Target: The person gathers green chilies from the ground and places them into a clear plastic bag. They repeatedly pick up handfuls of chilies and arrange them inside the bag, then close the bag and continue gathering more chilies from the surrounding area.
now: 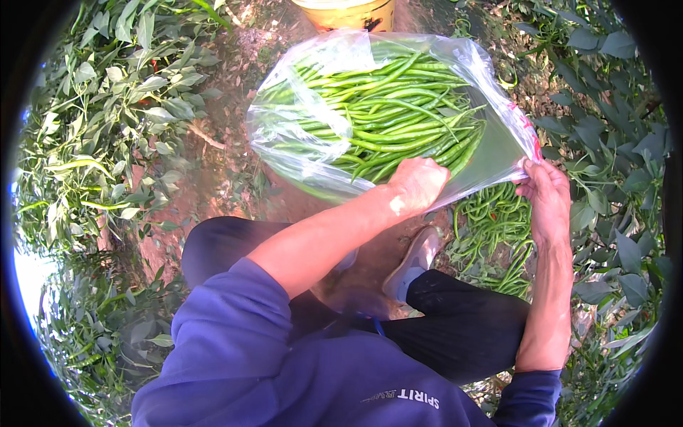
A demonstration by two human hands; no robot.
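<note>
A clear plastic bag lies on its side before me, filled with long green chili peppers. The peppers lie mostly side by side, with their stem ends toward the bag's mouth at the right. My left hand is curled into a fist at the bag's near edge; its fingertips are hidden. At the mouth, my right hand pinches the bag's rim between thumb and fingers. The film stretches taut between both hands. Red printing marks the rim just above the right hand.
More green peppers lie in a loose heap on the ground below the bag's mouth. A yellow bucket stands beyond the bag. Leafy pepper plants line the left side, and others the right. Bare soil shows between the rows.
</note>
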